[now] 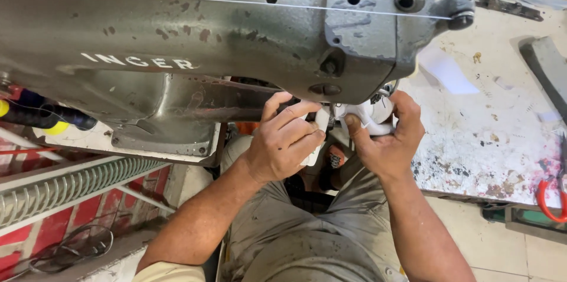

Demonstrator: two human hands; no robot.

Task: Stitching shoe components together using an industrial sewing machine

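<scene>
Gripping a white piece [367, 118] under the grey sewing machine [195, 34], left hand [283, 143] and right hand [387, 140] both curled closed

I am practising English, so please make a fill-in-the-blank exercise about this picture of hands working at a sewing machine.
1. Both hands hold a ____ piece under the sewing machine.
2. The scissors at the right edge have ____ handles.
3. The left hand and right hand work under the machine's ____ end.
4. The machine is painted ____.

Missing words: white; red; right; grey
</scene>
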